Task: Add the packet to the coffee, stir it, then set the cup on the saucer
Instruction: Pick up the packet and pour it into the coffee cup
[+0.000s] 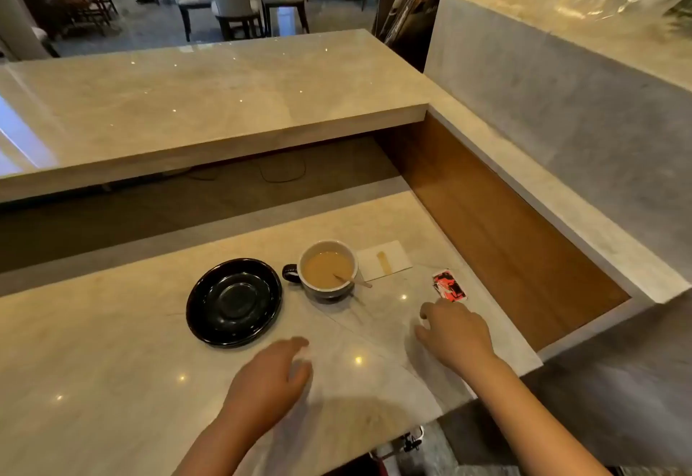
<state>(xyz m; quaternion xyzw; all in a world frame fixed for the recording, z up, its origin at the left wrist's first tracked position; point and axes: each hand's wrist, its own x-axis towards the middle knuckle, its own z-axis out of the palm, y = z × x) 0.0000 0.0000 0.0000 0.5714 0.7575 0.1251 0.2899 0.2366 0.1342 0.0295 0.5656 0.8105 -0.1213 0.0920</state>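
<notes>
Pale marble counter (112,382) underfoot of everything, glossy, dotted with small light reflections. Black saucer (234,302) lying bare on it, just left of the coffee cup (327,269) and not touching. Left hand (271,374) low over the marble, nearer than the cup and to its left, just beyond the saucer's near rim; palm down, fingers loosely curled and close together, holding nothing. Right hand (455,333) nearer than the cup and to its right, palm down, fingers slightly bent and a little apart, empty, fingertips near the packet but apart from it. Cup itself standing upright on the marble, white inside, dark handle turned toward the saucer, filled with light brown milky coffee. White napkin (384,261) flat just right of the cup, marked with a brown streak. Red, black and white packet (449,285) flat on the marble, further right of the cup, past the napkin. Thin stirrer (352,280) leaning in the coffee, resting on the cup's right rim.
</notes>
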